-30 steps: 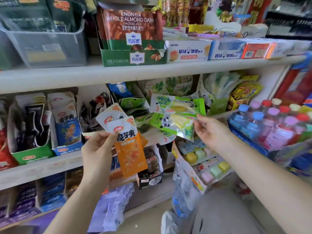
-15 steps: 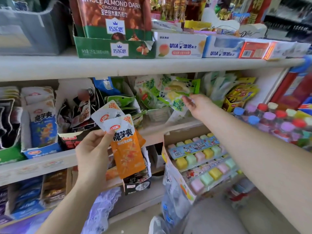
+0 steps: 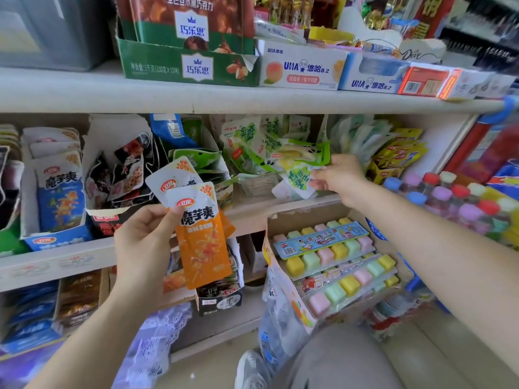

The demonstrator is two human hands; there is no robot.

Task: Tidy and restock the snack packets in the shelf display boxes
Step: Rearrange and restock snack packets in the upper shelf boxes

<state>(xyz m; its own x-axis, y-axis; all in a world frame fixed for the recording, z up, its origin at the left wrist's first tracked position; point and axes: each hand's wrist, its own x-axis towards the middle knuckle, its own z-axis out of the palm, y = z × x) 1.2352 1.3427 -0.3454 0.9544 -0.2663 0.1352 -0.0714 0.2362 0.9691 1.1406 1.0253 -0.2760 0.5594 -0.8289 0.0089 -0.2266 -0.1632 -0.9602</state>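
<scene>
Midway: our right hand [image 3: 338,178] pinches green packets [image 3: 297,167] at their box; our left hand [image 3: 143,237] grips orange packets [image 3: 202,240], unshelved.

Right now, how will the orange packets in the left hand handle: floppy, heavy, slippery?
Probably floppy: the orange packets are thin, flat pouches hanging from the left hand's pinch. Likely light: one thumb-and-finger pinch carries several. Glossy film suggests they may slide apart.
</scene>
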